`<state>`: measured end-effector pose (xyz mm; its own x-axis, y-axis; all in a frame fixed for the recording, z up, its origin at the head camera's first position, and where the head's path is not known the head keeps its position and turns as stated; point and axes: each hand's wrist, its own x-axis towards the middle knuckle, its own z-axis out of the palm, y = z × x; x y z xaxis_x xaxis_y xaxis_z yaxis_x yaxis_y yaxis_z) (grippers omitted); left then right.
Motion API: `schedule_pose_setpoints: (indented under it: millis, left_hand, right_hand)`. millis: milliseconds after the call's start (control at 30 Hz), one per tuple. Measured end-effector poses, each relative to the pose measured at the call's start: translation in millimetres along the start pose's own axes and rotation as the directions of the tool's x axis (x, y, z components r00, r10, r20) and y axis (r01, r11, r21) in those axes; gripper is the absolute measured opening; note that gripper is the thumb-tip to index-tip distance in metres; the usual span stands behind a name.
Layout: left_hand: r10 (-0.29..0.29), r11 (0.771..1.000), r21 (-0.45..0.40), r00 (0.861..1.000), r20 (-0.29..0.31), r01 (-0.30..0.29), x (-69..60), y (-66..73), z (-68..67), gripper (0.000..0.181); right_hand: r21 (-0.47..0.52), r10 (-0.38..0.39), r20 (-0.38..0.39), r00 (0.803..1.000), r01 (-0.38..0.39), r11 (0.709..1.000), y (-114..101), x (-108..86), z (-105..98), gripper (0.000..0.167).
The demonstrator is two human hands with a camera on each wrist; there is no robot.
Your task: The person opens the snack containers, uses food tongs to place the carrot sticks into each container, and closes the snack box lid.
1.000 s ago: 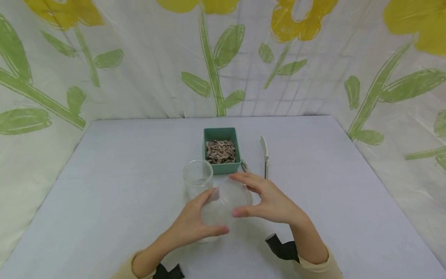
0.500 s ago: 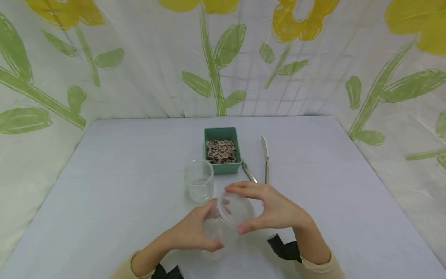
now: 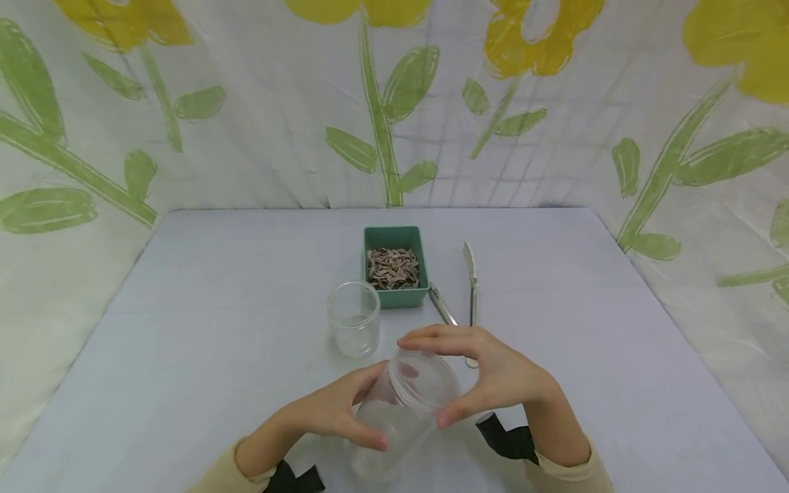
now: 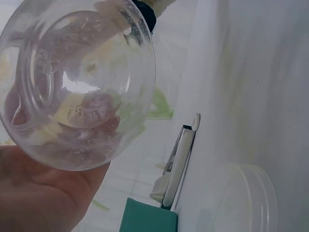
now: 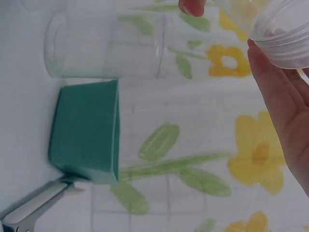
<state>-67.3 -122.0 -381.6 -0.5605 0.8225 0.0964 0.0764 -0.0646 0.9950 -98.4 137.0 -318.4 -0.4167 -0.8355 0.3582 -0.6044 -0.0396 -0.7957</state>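
A clear jar with a translucent lid or ridged rim end leans up to the right between both hands. My left hand grips its side, thumb in front. Curved round the lid end is my right hand, fingers at its top and thumb at its lower edge. The jar's round base fills the upper left of the left wrist view, by the left palm. In the right wrist view, the ridged end touches a right fingertip. Whether the lid is loose I cannot tell.
A clear glass stands behind the jar. Beyond it sits a green box of brown strips. Two metal utensils lie right of the box, one long, one slanted. A round translucent rim is low in the left wrist view.
Both hands and the jar have come down toward me and slightly right. More of the jar's body shows, and the right hand's thumb sits lower on the lid end.
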Motion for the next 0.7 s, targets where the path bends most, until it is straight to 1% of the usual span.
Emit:
schedule_pose_setpoints:
  millis: [100, 167, 267, 333, 367, 400, 467, 500, 533, 600, 700]
  left_hand:
    - [-0.005, 0.997, -0.076, 0.999, 0.039, 0.008, 0.8, -0.9, -2.2, 0.073]
    - [-0.009, 0.996, -0.086, 0.998, 0.056, 0.014, 1.0, -0.9, -2.6, 0.076]
    - [0.022, 0.996, -0.084, 0.996, 0.082, -0.015, 1.5, -1.7, -2.0, 0.073]
    - [0.044, 0.996, -0.077, 0.996, 0.075, -0.038, 2.3, -2.5, -1.4, 0.071]
    - [0.057, 0.996, -0.071, 0.997, 0.061, -0.053, 3.0, -3.1, -1.2, 0.070]
    - [0.070, 0.996, -0.061, 0.997, 0.038, -0.068, 4.0, -3.8, -0.9, 0.069]
    - [0.065, 0.997, -0.037, 0.997, -0.037, -0.066, 6.5, -4.8, -0.8, 0.071]
    - [0.069, 0.997, -0.025, 0.994, -0.079, -0.071, 8.2, -5.6, -1.0, 0.073]
    - [0.071, 0.997, -0.010, 0.990, -0.121, -0.073, 10.3, -6.6, -1.1, 0.073]
    - [0.071, 0.997, 0.029, 0.977, -0.202, -0.067, 14.5, -8.0, -1.5, 0.074]
    - [0.050, 0.996, 0.083, 0.954, -0.295, -0.027, 20.3, -9.8, -2.5, 0.072]
  right_hand:
    - [0.010, -0.027, 0.003, 1.000, 0.027, 1.000, 0, -0.4, -1, 0.075]
    - [0.025, -0.039, 0.004, 0.999, 0.039, 0.999, 0, -0.7, -3, 0.073]
    - [0.053, -0.051, -0.011, 0.999, 0.052, 0.997, -2, -3.1, -6, 0.071]
    - [0.079, -0.037, -0.043, 0.998, 0.040, 0.996, -4, -5.7, -9, 0.071]
    - [0.086, -0.029, -0.064, 0.998, 0.034, 0.996, -5, -7.1, -10, 0.070]
    - [0.086, -0.021, -0.086, 0.996, 0.028, 0.996, -5, -8.4, -11, 0.071]
    - [0.080, 0.001, -0.124, 0.992, 0.009, 0.997, -6, -10.4, -13, 0.073]
    - [0.075, 0.013, -0.137, 0.990, -0.003, 0.997, -6, -11.3, -14, 0.075]
    - [0.068, 0.022, -0.145, 0.989, -0.013, 0.998, -7, -12.0, -14, 0.075]
    - [0.043, 0.035, -0.148, 0.988, -0.029, 0.999, -7, -13.4, -14, 0.076]
    - [0.008, 0.068, -0.153, 0.986, -0.068, 0.998, -8, -16.2, -14, 0.075]
